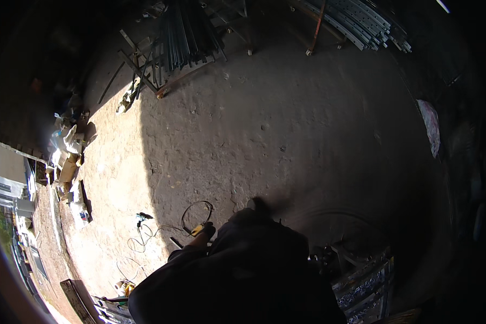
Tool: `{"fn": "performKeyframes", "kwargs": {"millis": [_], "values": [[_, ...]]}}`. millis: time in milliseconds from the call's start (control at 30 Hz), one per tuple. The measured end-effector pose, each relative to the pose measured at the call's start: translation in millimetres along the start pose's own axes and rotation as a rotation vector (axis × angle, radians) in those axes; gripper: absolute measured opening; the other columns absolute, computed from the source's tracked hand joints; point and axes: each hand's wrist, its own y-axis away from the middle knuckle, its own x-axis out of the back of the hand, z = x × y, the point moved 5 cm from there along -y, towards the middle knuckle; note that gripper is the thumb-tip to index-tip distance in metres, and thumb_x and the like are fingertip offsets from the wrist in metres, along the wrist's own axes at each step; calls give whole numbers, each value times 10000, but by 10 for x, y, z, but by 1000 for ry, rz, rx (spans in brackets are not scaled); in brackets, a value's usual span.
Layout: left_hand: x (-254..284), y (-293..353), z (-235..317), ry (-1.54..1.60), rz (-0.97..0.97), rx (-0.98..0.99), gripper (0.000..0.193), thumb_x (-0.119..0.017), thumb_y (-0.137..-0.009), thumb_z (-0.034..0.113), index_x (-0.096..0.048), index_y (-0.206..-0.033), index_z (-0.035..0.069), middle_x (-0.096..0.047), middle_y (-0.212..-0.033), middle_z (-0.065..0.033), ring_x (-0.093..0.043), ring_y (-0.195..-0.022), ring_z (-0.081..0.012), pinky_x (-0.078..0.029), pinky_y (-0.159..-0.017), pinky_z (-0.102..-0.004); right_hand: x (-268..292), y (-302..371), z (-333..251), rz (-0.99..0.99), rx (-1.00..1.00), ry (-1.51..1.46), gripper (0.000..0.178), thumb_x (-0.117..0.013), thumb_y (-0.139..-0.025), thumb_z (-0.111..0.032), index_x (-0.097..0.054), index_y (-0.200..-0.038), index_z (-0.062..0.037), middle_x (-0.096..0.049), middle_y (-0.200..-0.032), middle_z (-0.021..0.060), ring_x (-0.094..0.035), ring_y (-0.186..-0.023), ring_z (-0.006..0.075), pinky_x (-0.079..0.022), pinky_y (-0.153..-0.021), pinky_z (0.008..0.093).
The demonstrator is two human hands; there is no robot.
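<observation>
As the left hand [208,231] meets the yellow tool [198,230] near a looped cable [182,218], tool handling seems the present step, the next move likely calling for slack cable; the fingers' closure cannot be told; right hand unseen

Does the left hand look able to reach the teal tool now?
Likely not without leaning or stepping: the teal tool lies on the floor, apart from the left hand, though no barrier shows between.

Yellow tool [198,229], grey-brown floor [308,135]
</observation>
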Motion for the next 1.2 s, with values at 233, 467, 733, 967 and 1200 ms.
{"fn": "performKeyframes", "kwargs": {"millis": [233, 467, 733, 967, 1200], "values": [[1268, -729, 1291, 934, 157, -24, 240, -581, -914, 258, -735, -1001, 96, -722, -873, -117, -621, -634, -230, -490, -514, -375, -704, -865, -1835, -251, 58, 46, 596, -444, -996, -381, -385, -1484, -43, -561, -1389, 145, -550, -1245, 282, -438, -1052, 390], [2007, -1625, 2193, 843, 313, -87, 307, -519, -981, 298, -656, -1220, 166, -709, -1019, -86, -546, -638, -164, -436, -505, -329, -1135, -2135, -2877, -393, -91, 272, 541, -395, -1028, -343, -406, -1475, -38, -545, -1409, 130, -529, -1269, 255, -427, -1067, 364], [2359, -1737, 3077, 328, 220, 58, 350, -551, -959, 363, -622, -1250, 182, -710, -987, -67, -568, -662, -172, -414, -527, -338, -1565, -4798, -6099, -531, 292, 908, 489, -340, -1064, -299, -431, -1464, -33, -527, -1432, 112, -505, -1297, 224, -413, -1084, 333], [2744, -2658, 4135, 1297, 461, 43, 298, -532, -958, 307, -622, -1216, 189, -710, -1023, -64, -615, -752, -189, -428, -605, -354, -3571, -6630, -10013, -416, 810, 1161, 456, -292, -1096, -260, -453, -1455, -29, -511, -1453, 97, -484, -1320, 197, -401, -1099, 307], [3940, -3954, 5374, 1376, 447, 241, 469, -603, -895, 238, -542, -1347, 128, -682, -1107, -118, -621, -857, -220, -478, -687, -381, -5487, -6722, -12178, -933, 225, 28, 687, -412, -1000, -587, -459, -1478, -96, -500, -1478, 150, -612, -1171, 332, -472, -1003, 459]]}}
